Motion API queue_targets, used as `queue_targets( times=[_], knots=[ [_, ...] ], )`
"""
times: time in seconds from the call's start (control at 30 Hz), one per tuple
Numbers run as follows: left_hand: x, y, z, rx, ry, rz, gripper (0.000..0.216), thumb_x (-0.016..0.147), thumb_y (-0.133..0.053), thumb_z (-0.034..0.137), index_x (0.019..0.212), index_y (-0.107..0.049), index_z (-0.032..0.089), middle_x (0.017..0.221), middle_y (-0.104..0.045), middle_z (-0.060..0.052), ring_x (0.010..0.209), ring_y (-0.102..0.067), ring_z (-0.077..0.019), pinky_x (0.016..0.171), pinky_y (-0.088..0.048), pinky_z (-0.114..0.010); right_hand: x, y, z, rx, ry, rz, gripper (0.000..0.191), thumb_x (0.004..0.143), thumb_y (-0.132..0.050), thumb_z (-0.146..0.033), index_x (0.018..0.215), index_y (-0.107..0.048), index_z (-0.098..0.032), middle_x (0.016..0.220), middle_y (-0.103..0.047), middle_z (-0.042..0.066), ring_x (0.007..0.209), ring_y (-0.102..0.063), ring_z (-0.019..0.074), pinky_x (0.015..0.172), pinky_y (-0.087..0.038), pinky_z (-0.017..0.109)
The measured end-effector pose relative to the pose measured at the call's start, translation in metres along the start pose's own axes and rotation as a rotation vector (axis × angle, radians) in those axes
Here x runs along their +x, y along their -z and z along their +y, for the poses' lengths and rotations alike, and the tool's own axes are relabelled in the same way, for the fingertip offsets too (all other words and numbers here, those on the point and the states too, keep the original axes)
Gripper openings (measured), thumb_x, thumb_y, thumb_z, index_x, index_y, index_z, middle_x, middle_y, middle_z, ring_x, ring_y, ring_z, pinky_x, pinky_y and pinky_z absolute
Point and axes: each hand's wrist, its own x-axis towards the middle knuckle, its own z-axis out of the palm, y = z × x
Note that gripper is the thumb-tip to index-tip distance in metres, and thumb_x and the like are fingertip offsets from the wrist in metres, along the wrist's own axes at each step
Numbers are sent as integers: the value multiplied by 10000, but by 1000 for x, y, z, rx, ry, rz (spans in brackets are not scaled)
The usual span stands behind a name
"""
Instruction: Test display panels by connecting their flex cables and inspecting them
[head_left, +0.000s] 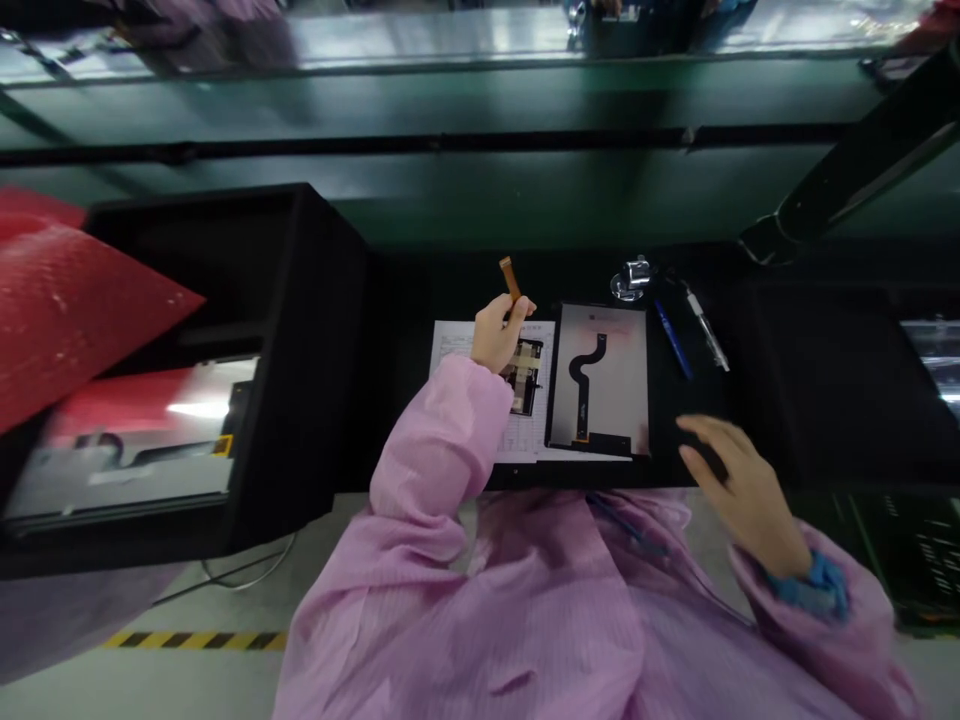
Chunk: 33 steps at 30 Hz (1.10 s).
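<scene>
My left hand (497,334) is closed on an orange-brown flex cable (510,278), whose end sticks up past the fingers. Below that hand, a small dark part (529,380) with pale tape lies on printed paper sheets (448,343), partly covered by my wrist. Just to the right, a flat display panel (626,375) rests back side up, partly over the paper, with a black curved ribbon cable (583,385) on it. My right hand (739,490) hovers by the table's front edge, right of the panel, fingers apart and holding nothing.
A blue pen (673,340), a white pen (707,328) and a shiny metal object (631,278) lie beyond the panel. At left stands a black bin (300,380) holding panels under red film (75,300). Another black bin (847,380) is at right. A dark post (847,170) slants at far right.
</scene>
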Motion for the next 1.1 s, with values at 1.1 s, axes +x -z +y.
queue_targets(
  times=[1.1],
  knots=[
    [-5, 1, 11, -35, 27, 15, 373, 995, -486, 440, 787, -683, 202, 864, -716, -50, 857, -662, -186, 800, -516, -320, 142, -83, -20, -298, 422, -119, 673, 910, -650, -495, 1396, -537, -42, 1406, -550, 221, 1335, -499, 357, 1102, -459, 503]
  ],
)
